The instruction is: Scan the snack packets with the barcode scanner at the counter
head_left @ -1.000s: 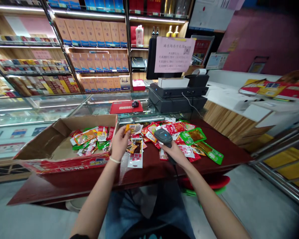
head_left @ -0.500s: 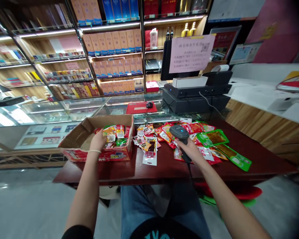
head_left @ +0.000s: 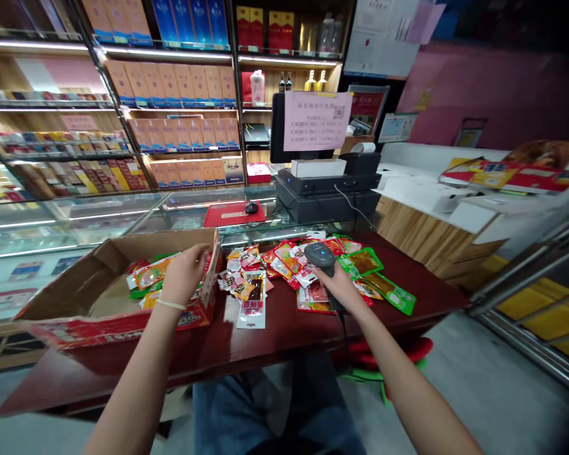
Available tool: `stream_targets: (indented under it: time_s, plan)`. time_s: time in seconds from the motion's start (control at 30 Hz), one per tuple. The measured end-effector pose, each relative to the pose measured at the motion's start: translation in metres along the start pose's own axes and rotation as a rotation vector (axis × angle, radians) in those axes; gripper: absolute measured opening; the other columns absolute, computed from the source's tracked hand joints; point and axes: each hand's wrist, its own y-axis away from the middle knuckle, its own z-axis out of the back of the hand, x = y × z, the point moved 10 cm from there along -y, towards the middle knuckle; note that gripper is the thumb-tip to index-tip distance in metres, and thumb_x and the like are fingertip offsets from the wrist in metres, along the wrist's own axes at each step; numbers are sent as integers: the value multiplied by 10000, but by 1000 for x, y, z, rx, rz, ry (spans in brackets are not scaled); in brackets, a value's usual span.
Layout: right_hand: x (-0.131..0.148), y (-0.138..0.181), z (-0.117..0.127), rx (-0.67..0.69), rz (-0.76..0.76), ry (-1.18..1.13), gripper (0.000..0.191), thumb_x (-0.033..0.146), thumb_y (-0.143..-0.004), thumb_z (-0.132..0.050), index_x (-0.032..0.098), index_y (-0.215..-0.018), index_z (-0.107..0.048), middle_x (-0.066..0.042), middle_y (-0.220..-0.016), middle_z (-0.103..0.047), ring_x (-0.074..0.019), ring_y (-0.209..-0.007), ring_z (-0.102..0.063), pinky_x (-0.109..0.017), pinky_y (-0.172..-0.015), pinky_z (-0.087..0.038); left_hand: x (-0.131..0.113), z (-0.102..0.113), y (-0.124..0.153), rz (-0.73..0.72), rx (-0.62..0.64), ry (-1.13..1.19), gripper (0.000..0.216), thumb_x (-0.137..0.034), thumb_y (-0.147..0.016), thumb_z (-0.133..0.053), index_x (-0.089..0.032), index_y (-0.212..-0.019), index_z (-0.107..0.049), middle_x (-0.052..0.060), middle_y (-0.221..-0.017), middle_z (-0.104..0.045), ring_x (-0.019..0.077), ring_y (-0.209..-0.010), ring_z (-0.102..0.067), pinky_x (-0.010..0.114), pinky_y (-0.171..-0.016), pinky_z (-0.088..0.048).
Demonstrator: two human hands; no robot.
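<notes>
My left hand (head_left: 184,277), with a pale band at the wrist, is raised over the right side of an open cardboard box (head_left: 99,328). Its fingers are loosely bent and apart near the right wall, and I see nothing held in them. Several snack packets (head_left: 154,275) lie inside the box; the hand covers part of them. My right hand (head_left: 339,287) grips the handle of a black barcode scanner (head_left: 320,256), its head above a pile of red packets (head_left: 284,256). A white-and-brown packet (head_left: 252,303) lies between the box and the scanner.
Green packets (head_left: 389,291) lie at the right of the dark red table (head_left: 203,354). Behind are a glass counter (head_left: 184,199), a red mouse mat (head_left: 218,215) and a till (head_left: 327,196) with a screen. A cable hangs from the scanner.
The view has turned right. My left hand has risen from among the packets and moved toward the box's right wall. An orange packet in the box lies further left. My right hand still grips the scanner.
</notes>
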Motion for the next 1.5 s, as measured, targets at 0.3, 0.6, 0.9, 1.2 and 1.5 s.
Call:
stream_targets:
  time_s: [0.3, 0.6, 0.9, 1.2, 1.5]
  plan:
    - [-31, -4, 87, -192, 45, 93, 509, 508, -769, -708, 219, -1178, -623, -83, -975, -755, -298, -910, -718, -417, -809, -547, -185, -102, -33, -335, 178, 224, 301, -293, -959, -491, -187, -1177, -669, 104, -1142, -729, 253, -1034, -680, 340, -908, -510]
    - [-65, -5, 133, -205, -91, 32, 556, 532, -786, -687, 218, -1219, -535, 75, -476, -549, -197, -369, -546, -299, -403, -431, -298, -207, -34, -594, 257, 131, 310, -234, -901, -590, -144, -1191, -648, 157, -1274, -620, 290, -1213, -540, 403, -1039, -433]
    - [-77, -5, 122, -198, -159, -40, 413, 502, -788, -686, 248, -1041, -480, 85, -432, -510, -188, -344, -512, -293, -379, -405, -304, -246, -37, -430, 381, 68, 536, -196, -889, -554, -165, -1420, -488, 194, -1249, -635, 309, -1164, -592, 409, -948, -466]
    - [-71, -11, 114, -246, -141, -26, 422, 498, -771, -695, 243, -1052, -510, 81, -461, -522, -181, -347, -507, -286, -379, -401, -215, -238, -53, 84, 211, 741, 258, -311, -877, -600, -196, -1087, -698, 86, -928, -745, 228, -817, -687, 305, -762, -487]
    - [-49, -23, 89, -220, -49, 78, 565, 513, -752, -716, 216, -1216, -588, -20, -710, -704, -251, -635, -685, -349, -609, -529, -142, -245, -39, 356, 186, 1148, 296, -413, -776, -681, -146, -903, -668, 70, -830, -705, 195, -744, -653, 294, -693, -512]
